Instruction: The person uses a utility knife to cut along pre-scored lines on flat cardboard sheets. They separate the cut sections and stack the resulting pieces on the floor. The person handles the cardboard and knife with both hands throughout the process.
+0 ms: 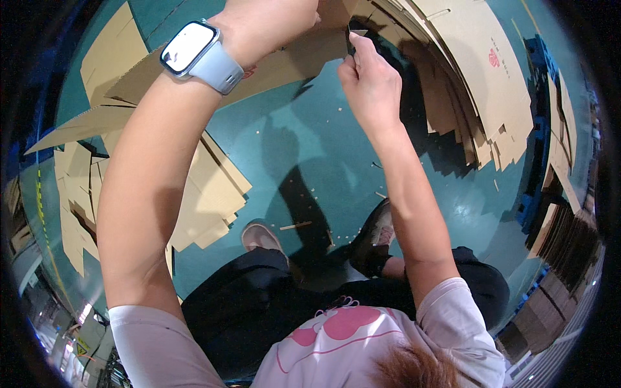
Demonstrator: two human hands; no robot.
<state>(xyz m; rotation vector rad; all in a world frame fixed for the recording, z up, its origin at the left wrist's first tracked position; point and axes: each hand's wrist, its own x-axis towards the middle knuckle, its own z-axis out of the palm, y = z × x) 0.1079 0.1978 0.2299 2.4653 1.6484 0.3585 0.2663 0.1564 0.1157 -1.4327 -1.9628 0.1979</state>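
Cardboard sheet [294, 61]: spanned toward twelve o'clock, between the two hands. Cardboard pile [213, 187] at nine o'clock: lay fanned, edges uneven. Left hand [278, 19] just before twelve: ran out of frame, so could not tell the grip. Right hand [374, 81] at one o'clock: curled, apparently pinching a small pale-edged piece [358, 32], kind unclear. Could have slipped from so narrow a hold, or grazed knuckles on raw edges. Loose strip [295, 226] near six o'clock: might have skidded underfoot.
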